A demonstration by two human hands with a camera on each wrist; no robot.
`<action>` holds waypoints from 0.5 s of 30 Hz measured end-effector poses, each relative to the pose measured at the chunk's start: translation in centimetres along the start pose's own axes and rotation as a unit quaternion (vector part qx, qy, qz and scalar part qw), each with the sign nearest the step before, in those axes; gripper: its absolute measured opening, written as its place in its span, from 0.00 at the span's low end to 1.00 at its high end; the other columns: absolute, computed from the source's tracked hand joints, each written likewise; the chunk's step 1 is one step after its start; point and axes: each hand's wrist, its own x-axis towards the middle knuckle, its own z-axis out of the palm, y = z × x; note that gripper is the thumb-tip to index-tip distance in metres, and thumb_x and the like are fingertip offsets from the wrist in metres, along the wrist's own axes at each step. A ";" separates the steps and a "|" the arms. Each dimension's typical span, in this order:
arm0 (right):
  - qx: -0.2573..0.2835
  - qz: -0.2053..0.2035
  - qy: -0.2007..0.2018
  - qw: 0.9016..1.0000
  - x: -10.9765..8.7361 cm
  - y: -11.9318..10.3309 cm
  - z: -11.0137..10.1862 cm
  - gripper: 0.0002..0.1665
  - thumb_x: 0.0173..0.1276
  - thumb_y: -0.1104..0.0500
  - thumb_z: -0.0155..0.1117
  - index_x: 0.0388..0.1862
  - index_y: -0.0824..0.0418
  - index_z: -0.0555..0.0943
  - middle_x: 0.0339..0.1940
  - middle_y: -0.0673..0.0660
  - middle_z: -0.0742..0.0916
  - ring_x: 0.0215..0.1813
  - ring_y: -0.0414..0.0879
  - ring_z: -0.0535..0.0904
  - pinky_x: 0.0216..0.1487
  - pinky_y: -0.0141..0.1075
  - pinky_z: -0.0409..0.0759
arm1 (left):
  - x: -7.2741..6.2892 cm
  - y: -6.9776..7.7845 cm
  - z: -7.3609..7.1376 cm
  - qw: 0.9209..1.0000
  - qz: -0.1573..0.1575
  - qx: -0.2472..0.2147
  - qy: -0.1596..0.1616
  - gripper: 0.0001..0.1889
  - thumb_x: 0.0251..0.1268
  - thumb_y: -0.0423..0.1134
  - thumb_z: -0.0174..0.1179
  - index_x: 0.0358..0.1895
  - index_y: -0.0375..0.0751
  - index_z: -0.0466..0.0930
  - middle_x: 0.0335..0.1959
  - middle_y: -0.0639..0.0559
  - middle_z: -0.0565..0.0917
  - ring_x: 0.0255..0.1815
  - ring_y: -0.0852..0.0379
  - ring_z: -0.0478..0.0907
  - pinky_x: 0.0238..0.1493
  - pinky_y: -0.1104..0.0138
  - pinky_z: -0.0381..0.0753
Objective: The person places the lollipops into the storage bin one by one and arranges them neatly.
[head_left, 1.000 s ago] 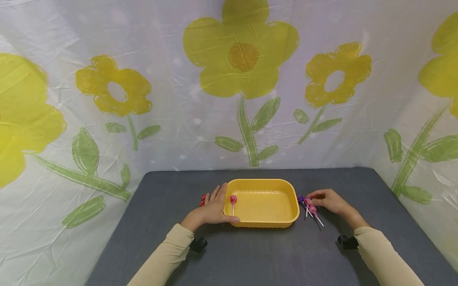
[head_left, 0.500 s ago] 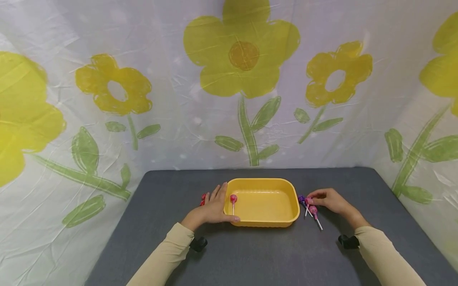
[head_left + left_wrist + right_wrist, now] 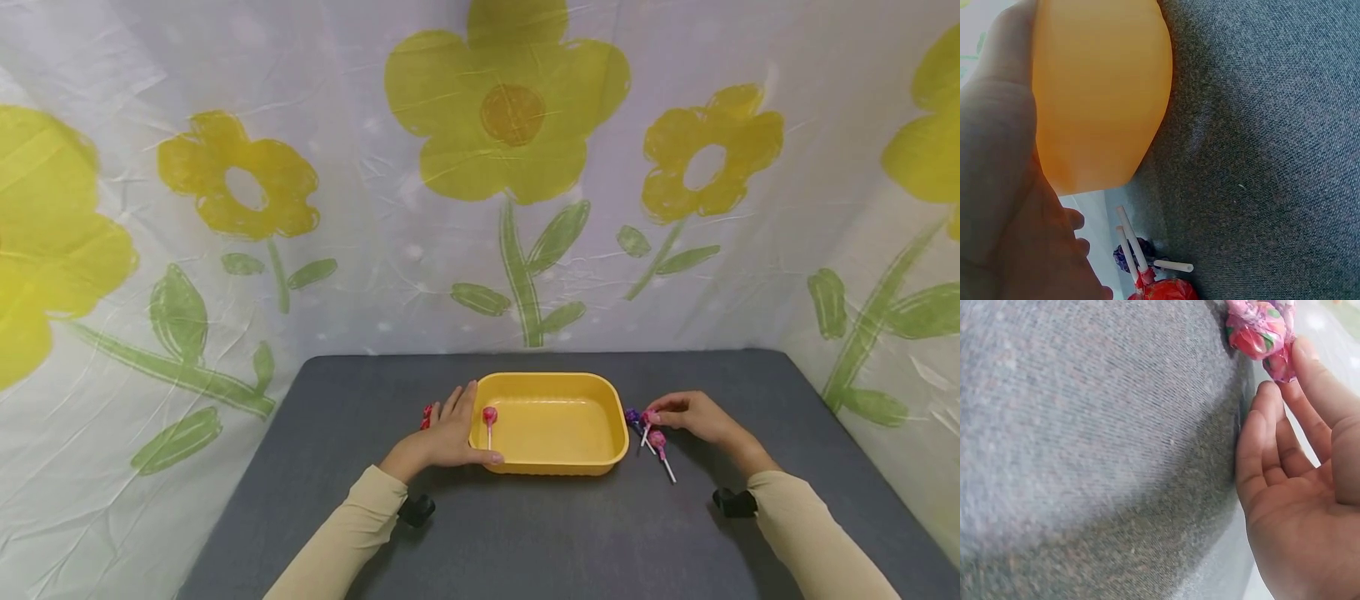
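My left hand [image 3: 442,435] rests against the left end of the yellow tray [image 3: 570,433], fingers extended along its side and thumb at the front rim. Inside the tray, near that end, lies a red-pink lollipop [image 3: 490,414] with a white stick. To the right of the tray, my right hand [image 3: 699,418] pinches the wrapped head of a pink lollipop [image 3: 1280,367] between thumb and finger. Another pink lollipop [image 3: 657,440] lies just below it on the table, its stick pointing toward me. A purple lollipop [image 3: 632,415] sits between them and the tray wall.
Beyond my left hand lie red lollipops [image 3: 1169,290] and a dark purple lollipop [image 3: 1124,256], mostly hidden from the head view. The grey table [image 3: 540,542] ends at a hanging cloth [image 3: 360,275] printed with yellow flowers.
The pink lollipop in my right hand has shifted and tilted slightly, its hand moving a little to the right. The left hand and tray hold their places.
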 end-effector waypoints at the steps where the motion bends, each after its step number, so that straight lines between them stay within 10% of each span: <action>1: 0.002 0.002 0.000 1.000 0.0 0.0 -0.1 0.22 0.68 0.47 0.67 0.51 0.63 0.85 0.46 0.59 0.89 0.41 0.40 0.81 0.42 0.31 0.81 | 0.0 0.0 0.0 1.000 -0.001 0.000 0.000 0.71 0.48 0.74 0.65 0.80 0.39 0.28 0.83 0.43 0.37 0.84 0.39 0.34 0.77 0.34 0.37; 15: 0.014 0.006 -0.004 1.000 -0.1 -1.0 -1.8 0.22 0.69 0.47 0.66 0.52 0.62 0.85 0.47 0.59 0.89 0.43 0.45 0.83 0.43 0.35 0.82 | 0.0 0.1 -0.2 1.000 0.000 -0.001 -0.004 0.71 0.47 0.74 0.65 0.80 0.39 0.28 0.83 0.44 0.36 0.84 0.40 0.34 0.77 0.34 0.36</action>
